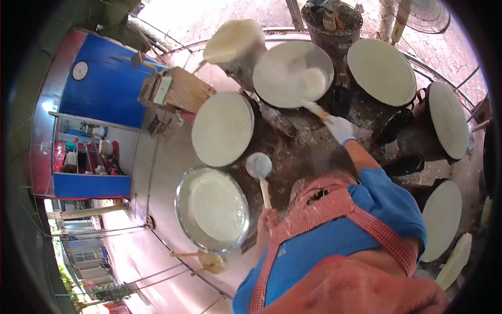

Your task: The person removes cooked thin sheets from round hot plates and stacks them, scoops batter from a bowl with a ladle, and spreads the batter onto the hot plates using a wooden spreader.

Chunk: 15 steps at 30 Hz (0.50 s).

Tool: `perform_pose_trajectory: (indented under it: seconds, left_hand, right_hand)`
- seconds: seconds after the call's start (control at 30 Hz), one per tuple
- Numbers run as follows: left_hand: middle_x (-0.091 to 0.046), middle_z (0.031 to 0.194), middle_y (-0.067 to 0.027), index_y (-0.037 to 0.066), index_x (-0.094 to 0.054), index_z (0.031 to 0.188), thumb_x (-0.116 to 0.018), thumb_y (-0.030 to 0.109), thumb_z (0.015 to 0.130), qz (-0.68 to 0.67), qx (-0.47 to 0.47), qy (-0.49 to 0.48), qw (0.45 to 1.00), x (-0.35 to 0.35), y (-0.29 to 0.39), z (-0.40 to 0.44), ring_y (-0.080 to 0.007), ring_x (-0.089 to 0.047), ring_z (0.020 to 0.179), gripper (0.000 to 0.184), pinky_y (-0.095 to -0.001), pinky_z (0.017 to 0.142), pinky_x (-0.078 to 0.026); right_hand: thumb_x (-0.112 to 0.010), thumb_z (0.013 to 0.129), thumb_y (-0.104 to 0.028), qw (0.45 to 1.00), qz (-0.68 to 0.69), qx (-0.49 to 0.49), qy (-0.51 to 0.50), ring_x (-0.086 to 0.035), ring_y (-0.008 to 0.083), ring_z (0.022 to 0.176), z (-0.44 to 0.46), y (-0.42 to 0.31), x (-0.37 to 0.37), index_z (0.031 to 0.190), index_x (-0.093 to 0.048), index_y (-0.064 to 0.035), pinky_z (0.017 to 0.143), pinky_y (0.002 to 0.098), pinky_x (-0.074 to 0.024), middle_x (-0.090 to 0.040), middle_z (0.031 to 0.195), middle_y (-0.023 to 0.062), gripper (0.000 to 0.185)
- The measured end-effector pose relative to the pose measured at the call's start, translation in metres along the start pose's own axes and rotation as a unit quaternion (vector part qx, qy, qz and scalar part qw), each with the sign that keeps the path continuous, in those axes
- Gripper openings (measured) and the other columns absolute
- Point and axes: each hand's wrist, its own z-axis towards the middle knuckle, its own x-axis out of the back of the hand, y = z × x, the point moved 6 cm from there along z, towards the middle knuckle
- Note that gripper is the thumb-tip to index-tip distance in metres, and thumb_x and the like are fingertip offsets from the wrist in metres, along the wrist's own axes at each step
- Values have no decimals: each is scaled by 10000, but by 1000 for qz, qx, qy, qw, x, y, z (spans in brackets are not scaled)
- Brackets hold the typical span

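Observation:
My left hand (267, 219) is closed around the pale handle of a ladle (259, 166), whose round bowl hangs beside a wide metal basin (180, 199) of creamy white batter (214, 204). My right hand (340, 129), in a white glove, grips a flat spatula-like tool (317, 110) with a pale handle. The tool's far end reaches over the near rim of a large round pan (270, 98), where steam blurs it. A whiter, thicker patch (315, 82) shows on the right of that pan's pale coating. Whether the tool touches the coating, I cannot tell.
Several more round cooking tops stand around me on dark drum-like stoves, including a near-left one (223, 129) and a right one (381, 72). A blurred pale disc (234, 41) lies at the back. A wooden box (185, 90) and a fan (421, 14) stand farther off.

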Motion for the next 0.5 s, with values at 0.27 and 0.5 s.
perform_pose_trajectory:
  seconds: [0.27, 0.5]
  left_hand:
    - [-382, 669, -31, 246, -310, 1319, -435, 136, 886, -54, 91, -167, 980, -59, -18, -5, -43, -338, 417, 464, -148, 331, -314]
    - [-410, 751, -30, 264, -308, 1325, -511, 137, 848, 100, 26, -134, 986, -78, -18, 5, -76, -383, 547, 534, -152, 389, -366]
  right_hand:
    - [-495, 798, -371, 996, 2, 76, 42, -588, 335, 696, 42, -15, 11, 862, -612, -145, 620, 441, -461, -596, 716, 169, 263]
    - [-483, 821, -357, 992, 58, -47, 101, -586, 343, 748, 71, 51, 60, 954, -619, -132, 637, 434, -454, -611, 800, 165, 294]
